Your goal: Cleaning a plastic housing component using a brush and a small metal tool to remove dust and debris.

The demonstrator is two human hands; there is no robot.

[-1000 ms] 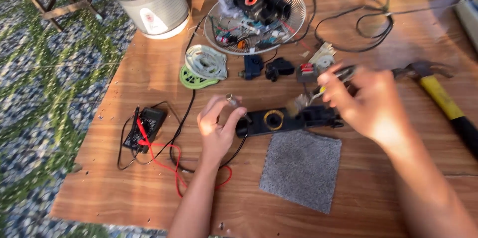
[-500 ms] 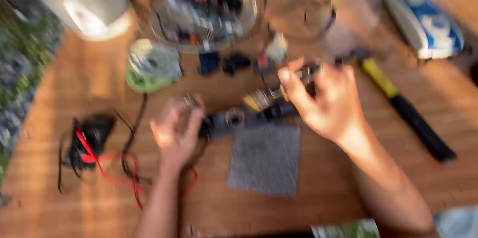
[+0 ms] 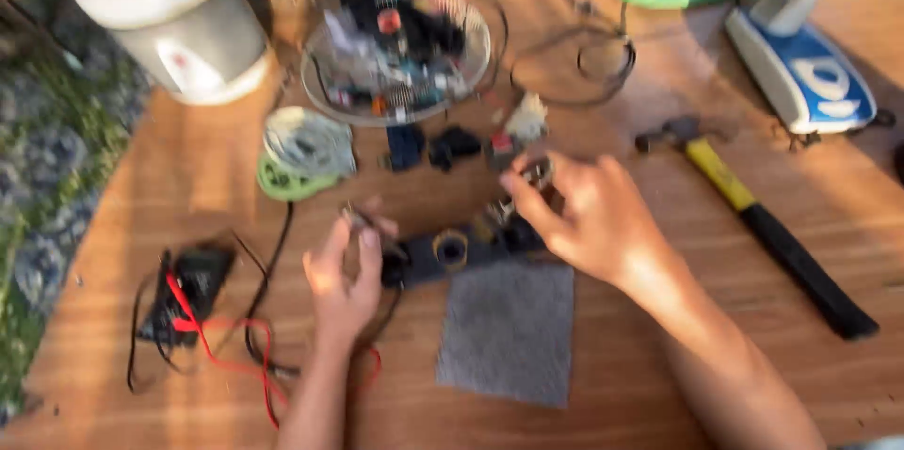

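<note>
Nearest, a grey square of felt-like cloth (image 3: 508,332) lies flat on the wooden surface (image 3: 659,111), just below a long black part (image 3: 461,250) with a yellow-ringed hole in its middle. Left of the cloth, the left hand (image 3: 344,271) comes up from the bottom edge, fingers curled together around something small and metallic at their tips; blur hides what it is. That hand rests at the left end of the black part. The right hand (image 3: 589,219) reaches in from the lower right, thumb and fingers pinched on a small ring-like piece just above the right end of the black part; the blur makes its shape hard to tell. Further left, a black meter (image 3: 188,295) sits among red and black leads. To the right, a hammer (image 3: 763,224) with a yellow and black handle lies slanted, well apart from both hands. Beyond the hands lie small black blocks (image 3: 433,144) and a green reel (image 3: 301,153) wound with pale wire. Farther back stand a clear round dish (image 3: 395,59) heaped with small parts, a white pot (image 3: 174,22) at far left, and a blue and white iron (image 3: 805,64) at far right.
</note>
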